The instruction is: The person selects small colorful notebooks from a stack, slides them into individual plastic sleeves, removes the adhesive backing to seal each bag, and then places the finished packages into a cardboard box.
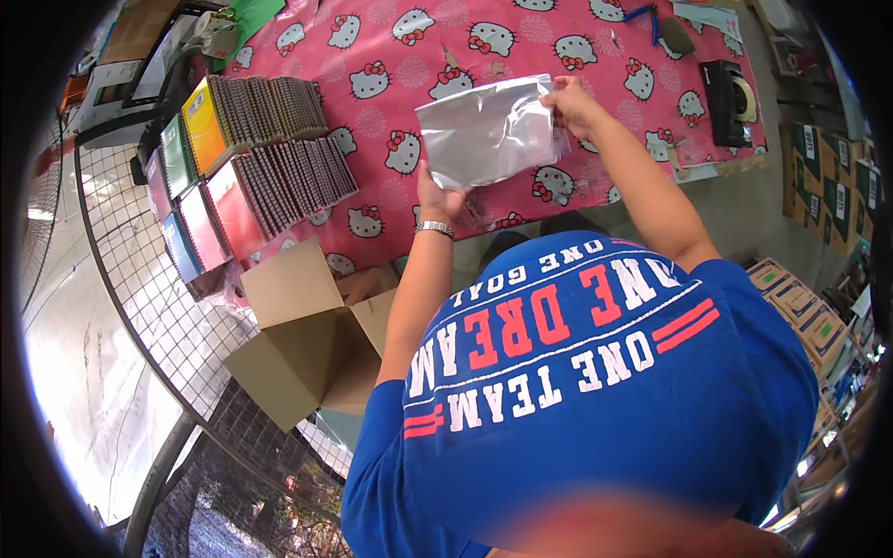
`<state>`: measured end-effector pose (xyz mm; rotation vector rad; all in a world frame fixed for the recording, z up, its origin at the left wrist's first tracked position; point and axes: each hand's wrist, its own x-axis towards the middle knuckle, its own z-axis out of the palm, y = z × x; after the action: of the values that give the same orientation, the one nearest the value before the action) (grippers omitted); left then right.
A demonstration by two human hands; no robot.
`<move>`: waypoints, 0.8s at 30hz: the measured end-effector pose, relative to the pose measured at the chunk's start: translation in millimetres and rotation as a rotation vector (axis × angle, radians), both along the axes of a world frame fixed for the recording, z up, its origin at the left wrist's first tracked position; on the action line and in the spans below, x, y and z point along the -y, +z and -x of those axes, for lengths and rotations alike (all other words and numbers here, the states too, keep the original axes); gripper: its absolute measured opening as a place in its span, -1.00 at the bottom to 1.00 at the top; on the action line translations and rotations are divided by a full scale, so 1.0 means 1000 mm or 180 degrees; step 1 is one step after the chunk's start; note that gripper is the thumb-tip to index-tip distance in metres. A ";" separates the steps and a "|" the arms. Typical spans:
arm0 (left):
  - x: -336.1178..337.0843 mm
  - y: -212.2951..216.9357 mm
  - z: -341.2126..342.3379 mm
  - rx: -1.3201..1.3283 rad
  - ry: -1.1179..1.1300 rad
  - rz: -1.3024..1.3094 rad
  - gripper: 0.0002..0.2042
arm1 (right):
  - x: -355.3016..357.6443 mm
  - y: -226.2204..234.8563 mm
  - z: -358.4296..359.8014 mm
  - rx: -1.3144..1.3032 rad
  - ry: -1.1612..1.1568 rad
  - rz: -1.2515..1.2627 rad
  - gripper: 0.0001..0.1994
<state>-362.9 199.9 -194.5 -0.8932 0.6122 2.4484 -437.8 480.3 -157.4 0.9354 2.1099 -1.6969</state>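
A shiny, silvery-clear stack of plastic bags [488,135] is held up over the pink table. My left hand [442,197] supports its lower left corner, thumb along the edge and fingers mostly hidden underneath. At the upper right edge, my right hand [572,109] pinches the stack between thumb and fingers. To the left, spiral-bound notebooks [279,186] stand packed in rows, with yellow, green, pink, red and blue covers showing. They are apart from both hands.
A pink cloth with cartoon cats [395,79] covers the table. An open cardboard box [293,358] sits by my left forearm, beside a wire mesh rack [126,232]. A black tape dispenser [726,104] and blue-handled tool [654,23] lie right; cartons [800,312] are stacked beyond.
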 end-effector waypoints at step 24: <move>-0.035 -0.001 -0.010 0.0577 0.0140 0.1393 -0.91 | 0.029 -0.021 0.062 -0.3133 0.2721 -0.1540 -0.45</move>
<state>-353.2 235.1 -195.3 -1.2907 1.0935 2.2720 -499.3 451.1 -178.2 -0.8995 2.8898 -1.2472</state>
